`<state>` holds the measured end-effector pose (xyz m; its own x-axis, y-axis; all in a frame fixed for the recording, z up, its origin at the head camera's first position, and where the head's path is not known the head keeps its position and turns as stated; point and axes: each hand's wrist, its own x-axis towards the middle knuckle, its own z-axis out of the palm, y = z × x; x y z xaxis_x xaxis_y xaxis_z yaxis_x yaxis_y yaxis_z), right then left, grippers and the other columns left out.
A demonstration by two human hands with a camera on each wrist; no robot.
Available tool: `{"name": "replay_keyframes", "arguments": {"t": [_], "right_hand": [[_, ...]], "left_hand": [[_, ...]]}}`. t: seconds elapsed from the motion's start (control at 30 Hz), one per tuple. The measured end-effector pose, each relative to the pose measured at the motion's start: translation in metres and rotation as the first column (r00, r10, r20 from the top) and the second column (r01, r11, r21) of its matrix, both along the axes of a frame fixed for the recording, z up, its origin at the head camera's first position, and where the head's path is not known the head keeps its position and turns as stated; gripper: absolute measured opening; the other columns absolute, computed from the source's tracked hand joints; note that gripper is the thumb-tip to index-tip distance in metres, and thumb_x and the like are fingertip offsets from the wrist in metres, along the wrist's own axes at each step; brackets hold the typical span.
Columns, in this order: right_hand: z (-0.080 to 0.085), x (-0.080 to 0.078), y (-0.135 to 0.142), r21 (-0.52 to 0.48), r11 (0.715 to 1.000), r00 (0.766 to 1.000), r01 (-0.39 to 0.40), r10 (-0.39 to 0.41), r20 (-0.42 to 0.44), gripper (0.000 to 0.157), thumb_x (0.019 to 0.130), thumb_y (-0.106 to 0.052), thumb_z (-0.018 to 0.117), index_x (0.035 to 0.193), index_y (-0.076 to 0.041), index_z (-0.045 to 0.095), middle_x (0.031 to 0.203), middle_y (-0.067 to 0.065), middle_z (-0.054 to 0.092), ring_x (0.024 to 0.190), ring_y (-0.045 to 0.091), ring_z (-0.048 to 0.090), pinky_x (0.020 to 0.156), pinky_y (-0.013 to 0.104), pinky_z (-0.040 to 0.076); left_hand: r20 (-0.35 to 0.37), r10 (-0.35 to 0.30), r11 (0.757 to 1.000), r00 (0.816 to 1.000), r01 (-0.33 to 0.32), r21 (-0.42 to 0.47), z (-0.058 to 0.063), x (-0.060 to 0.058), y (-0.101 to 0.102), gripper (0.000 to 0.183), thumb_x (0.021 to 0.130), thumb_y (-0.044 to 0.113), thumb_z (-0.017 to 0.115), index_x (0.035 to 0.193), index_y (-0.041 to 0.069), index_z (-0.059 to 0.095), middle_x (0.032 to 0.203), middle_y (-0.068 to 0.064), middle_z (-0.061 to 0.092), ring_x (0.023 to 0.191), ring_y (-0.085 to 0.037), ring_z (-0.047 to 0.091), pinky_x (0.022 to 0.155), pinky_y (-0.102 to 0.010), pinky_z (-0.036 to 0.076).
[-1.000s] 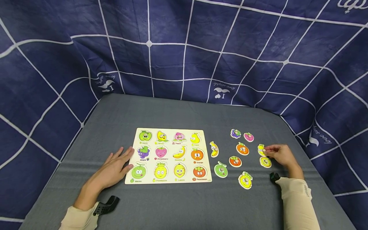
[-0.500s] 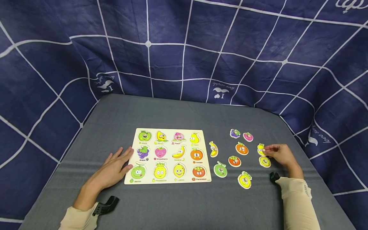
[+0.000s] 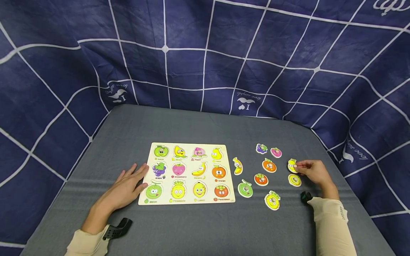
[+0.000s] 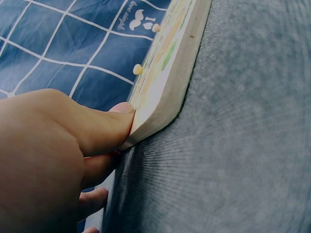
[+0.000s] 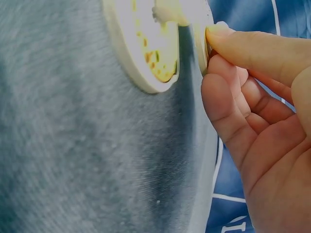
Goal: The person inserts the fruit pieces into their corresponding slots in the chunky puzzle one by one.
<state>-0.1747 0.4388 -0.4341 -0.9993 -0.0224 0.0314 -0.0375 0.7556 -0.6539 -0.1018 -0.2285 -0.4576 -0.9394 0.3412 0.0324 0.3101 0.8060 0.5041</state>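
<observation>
My right hand (image 3: 312,172) pinches a yellow pear puzzle piece (image 3: 291,166) between thumb and fingers, at the right of the table. In the right wrist view the pear piece is edge-on at the fingertips, mostly cut off at the top. Just nearer lies a yellow lemon piece (image 3: 294,180) with a knob. My left hand (image 3: 123,188) lies with straight fingers along the left edge of the cream fruit puzzle board (image 3: 189,203). In the left wrist view its thumb (image 4: 109,128) touches the corner of the board. Knobbed apple (image 3: 161,152), mango and peach pieces sit in the board's top row.
Loose pieces lie between board and right hand: grape (image 3: 261,148), strawberry (image 3: 276,153), orange (image 3: 269,165), persimmon (image 3: 261,180), banana (image 3: 237,166), melon (image 3: 245,189) and pineapple (image 3: 272,201). A blue checked cloth (image 3: 185,67) stands around the grey table (image 3: 192,231).
The pear piece has turned and shifted slightly away from the lemon piece, in the right hand's pinch. The left hand and the board stay where they were.
</observation>
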Motion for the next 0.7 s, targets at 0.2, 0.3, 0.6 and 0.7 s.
{"name": "replay_keyframes", "arguments": {"t": [0.2,0.3,0.6,0.7], "right_hand": [[0.009,0.001,-0.008,0.03,1.0,0.999,0.004,-0.003,-0.042,0.022,0.088,-0.004,0.073,0.098,0.015,0.069,0.078,0.011,0.072,0.06,0.003,0.06,0.055,0.02,0.049],[0.013,0.0,-0.015,0.044,0.999,0.998,-0.006,0.009,-0.063,0.022,0.088,-0.005,0.074,0.097,0.014,0.07,0.079,0.013,0.072,0.06,0.004,0.06,0.054,0.02,0.049],[0.018,-0.008,-0.035,0.025,1.0,0.996,-0.006,0.008,-0.093,0.021,0.086,-0.003,0.075,0.097,0.014,0.07,0.078,0.011,0.072,0.059,0.005,0.06,0.054,0.021,0.051],[0.018,-0.012,-0.043,0.002,1.0,0.996,-0.008,0.008,-0.092,0.021,0.086,-0.002,0.075,0.097,0.015,0.07,0.077,0.01,0.072,0.058,0.005,0.06,0.054,0.023,0.052]], "left_hand": [[0.002,-0.002,1.0,1.0,0.002,-0.004,0.0,0.0,0.0,0.061,0.097,0.019,0.062,0.148,-0.007,0.039,0.153,-0.025,0.035,0.141,-0.053,0.021,0.107,-0.071,0.012],[0.0,0.0,1.0,1.0,0.0,-0.004,0.0,0.0,0.0,0.061,0.097,0.018,0.062,0.148,-0.007,0.039,0.153,-0.025,0.035,0.141,-0.053,0.021,0.107,-0.071,0.013],[-0.013,-0.005,1.0,1.0,0.005,-0.003,-0.001,0.001,0.001,0.061,0.097,0.018,0.062,0.147,-0.008,0.039,0.152,-0.026,0.036,0.14,-0.054,0.022,0.107,-0.072,0.014],[-0.013,-0.004,1.0,1.0,0.004,-0.001,-0.001,0.001,0.0,0.061,0.097,0.018,0.062,0.147,-0.008,0.039,0.152,-0.026,0.036,0.14,-0.054,0.022,0.106,-0.072,0.014]]}}
